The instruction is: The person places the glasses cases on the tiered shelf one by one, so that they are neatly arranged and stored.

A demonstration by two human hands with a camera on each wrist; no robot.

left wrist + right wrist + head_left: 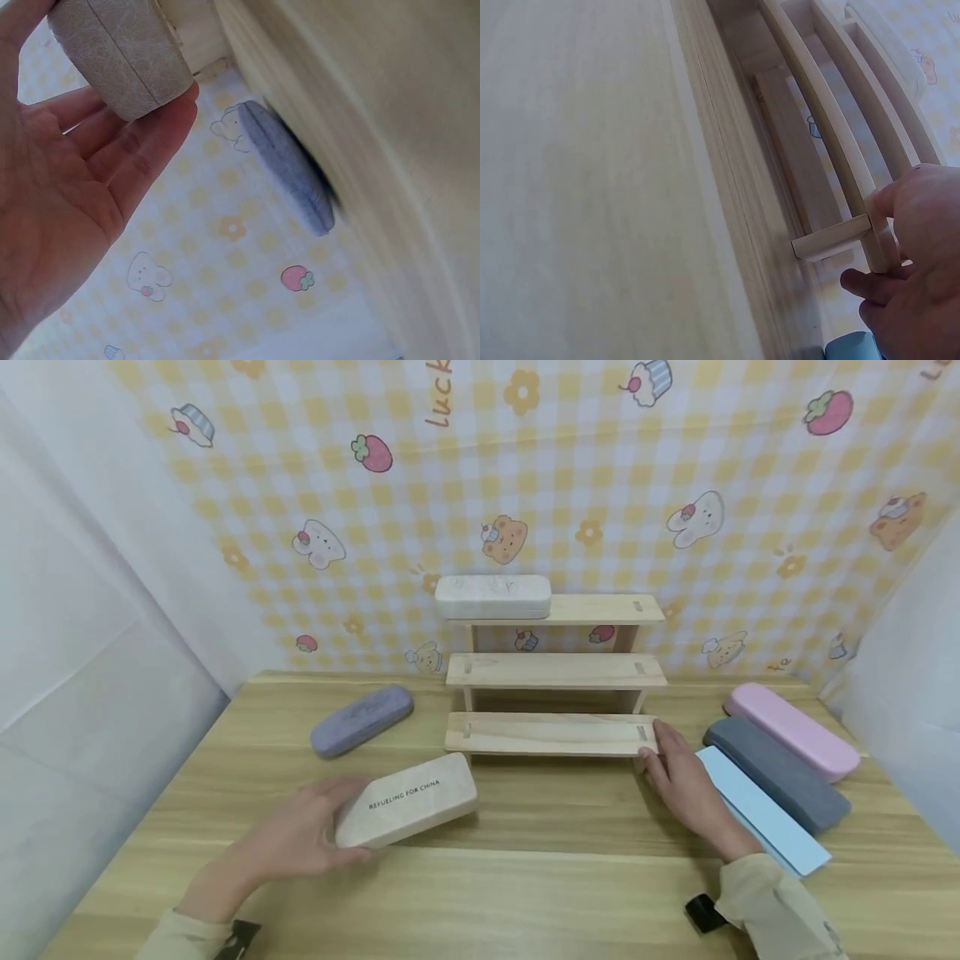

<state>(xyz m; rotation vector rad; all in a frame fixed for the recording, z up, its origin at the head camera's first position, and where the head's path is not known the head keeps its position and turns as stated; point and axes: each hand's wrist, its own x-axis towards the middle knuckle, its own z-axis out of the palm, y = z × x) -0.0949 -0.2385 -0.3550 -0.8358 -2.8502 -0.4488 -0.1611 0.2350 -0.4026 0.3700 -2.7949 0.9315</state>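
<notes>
From the head, a cream-coloured, box-shaped case with rounded edges [408, 802], printed "REFUELING FOR CHINA" in dark capitals, is tilted slightly, its right end farther away. It is just in front of the near left corner of a three-tier pale wooden stand [551, 733]. The person's left hand [292, 835] grips the case's left end, thumb on the near side and fingers on the far side. The right hand [690, 785] pinches the right end of the stand's lowest board. A white oblong case [492, 597] takes up the left half of the top tier. On the wood-grain table [495, 902], a purple-grey rounded case [362, 720] lies left of the stand; to the right, a pink rounded case [791, 731], a dark grey case [776, 772] and a flat light-blue case [765, 810] lie side by side.

From the left wrist, the cream case looks taupe, with pale fibrous lines and a dark lengthwise seam. The fingers reach along one side, with the purple-grey case beyond.

From the right wrist, the fingers and thumb hold the lowest board's end from opposite sides, near an upright support.
</notes>
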